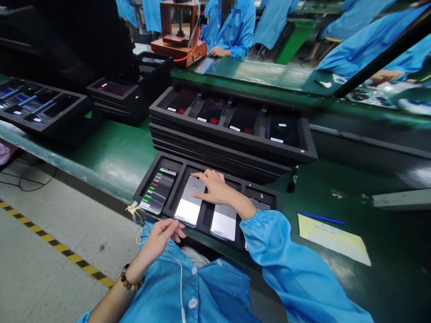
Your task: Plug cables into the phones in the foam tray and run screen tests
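A black foam tray (202, 211) lies at the bench's front edge, with smartphones in its compartments. My right hand (215, 188) reaches over the second smartphone (188, 204) from the left, thumb and forefinger spread apart across its upper part. That screen is lit grey above and white below. At its lower edge my left hand (167, 233) has its thumb and fingers pinched together; whether anything is between them is hidden. The leftmost smartphone (158, 190) shows green and red lines on a dark screen. A third smartphone (224, 223) sits lit under my right wrist. My right forearm partly covers the rightmost compartment.
Behind stands a stack of black foam trays (218, 143) with dark phones on top. More trays (43, 107) stand left. On the right lie a black marker (293, 180), a blue pen (321, 218) and yellow paper (332, 240). A co-worker (229, 29) sits across, beside a wooden press (180, 40).
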A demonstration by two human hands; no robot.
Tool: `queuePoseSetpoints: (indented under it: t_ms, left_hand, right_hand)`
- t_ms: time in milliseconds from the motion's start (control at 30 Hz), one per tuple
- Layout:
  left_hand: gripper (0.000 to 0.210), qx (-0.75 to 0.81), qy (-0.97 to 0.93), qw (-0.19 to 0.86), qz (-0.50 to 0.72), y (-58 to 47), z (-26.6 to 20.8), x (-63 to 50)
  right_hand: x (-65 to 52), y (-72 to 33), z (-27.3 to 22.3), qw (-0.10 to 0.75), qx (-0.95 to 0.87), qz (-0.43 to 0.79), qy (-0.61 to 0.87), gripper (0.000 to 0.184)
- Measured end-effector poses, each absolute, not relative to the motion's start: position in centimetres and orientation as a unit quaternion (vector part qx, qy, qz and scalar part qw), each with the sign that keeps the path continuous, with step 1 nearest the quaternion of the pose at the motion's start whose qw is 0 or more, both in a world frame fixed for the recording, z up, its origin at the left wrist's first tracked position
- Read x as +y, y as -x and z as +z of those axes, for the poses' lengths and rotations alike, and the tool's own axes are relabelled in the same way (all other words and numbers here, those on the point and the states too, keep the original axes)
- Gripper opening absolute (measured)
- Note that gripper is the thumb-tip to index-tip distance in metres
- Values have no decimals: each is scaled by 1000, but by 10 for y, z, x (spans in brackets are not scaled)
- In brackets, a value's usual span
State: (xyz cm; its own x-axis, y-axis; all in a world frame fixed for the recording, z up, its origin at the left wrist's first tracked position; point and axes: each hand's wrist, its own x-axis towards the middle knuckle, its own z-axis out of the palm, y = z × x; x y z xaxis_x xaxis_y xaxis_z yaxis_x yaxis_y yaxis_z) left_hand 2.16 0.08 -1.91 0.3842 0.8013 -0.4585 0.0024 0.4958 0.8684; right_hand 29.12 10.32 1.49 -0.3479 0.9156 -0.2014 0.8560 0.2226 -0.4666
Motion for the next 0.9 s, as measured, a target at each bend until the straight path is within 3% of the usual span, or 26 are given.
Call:
queuePoseSetpoints:
  t_ms: [467,667,800,900]
  left_hand:
    - [77,474,-414,732,261,-21,-21,5]
    - [75,483,-455,707,244,-19,-17,4]
    - [46,521,-592,582,197,-6,12,6]
    - [23,518,-665,491,221,3,61,18]
  right_hand:
    - [103,-293,19,57,-773,282,566,75]
    - [104,-298,20,64,-773,299,556,63]
    - [103,-296,17,79,-774,284,560,70]
    - [99,-298,17,88,-775,286,557,58]
